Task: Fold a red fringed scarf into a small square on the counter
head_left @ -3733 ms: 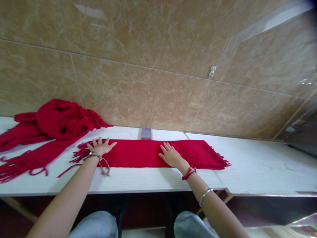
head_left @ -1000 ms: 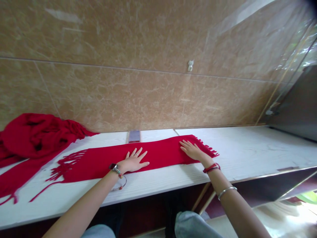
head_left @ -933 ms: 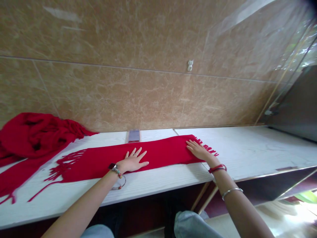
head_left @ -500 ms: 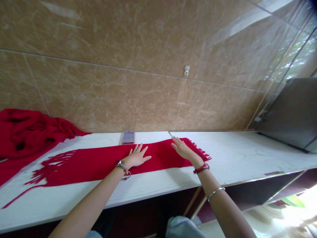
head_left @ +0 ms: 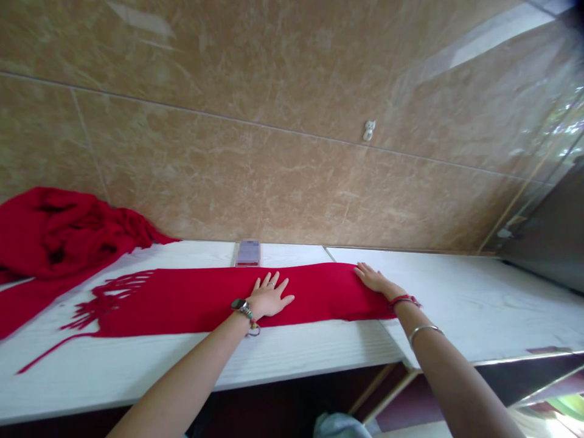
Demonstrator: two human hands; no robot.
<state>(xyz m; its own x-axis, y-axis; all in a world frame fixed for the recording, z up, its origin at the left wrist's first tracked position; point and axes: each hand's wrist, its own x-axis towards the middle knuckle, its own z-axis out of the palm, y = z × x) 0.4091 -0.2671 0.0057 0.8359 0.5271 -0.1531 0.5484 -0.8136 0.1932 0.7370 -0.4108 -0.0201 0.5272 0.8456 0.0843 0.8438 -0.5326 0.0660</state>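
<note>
A long red scarf (head_left: 191,301) lies flat along the white countertop, with loose fringe spread at its left end. My left hand (head_left: 269,298) rests palm down near its middle, fingers spread. At the right end, my right hand (head_left: 371,280) lies flat on the cloth with its fingers stretched out. My right hand and forearm cover most of the fringe at that end. One thin red strand trails off the scarf's lower left corner.
A heap of red cloth (head_left: 68,237) lies at the left by the tiled wall. A phone (head_left: 249,253) sits against the wall behind the scarf. At the far right stands a dark grey appliance or box (head_left: 552,225). The white counter (head_left: 460,292) extends right.
My right hand has slid right along the scarf to its right end, now hiding the fringe there. My left hand stays on the middle. The whole view has shifted slightly.
</note>
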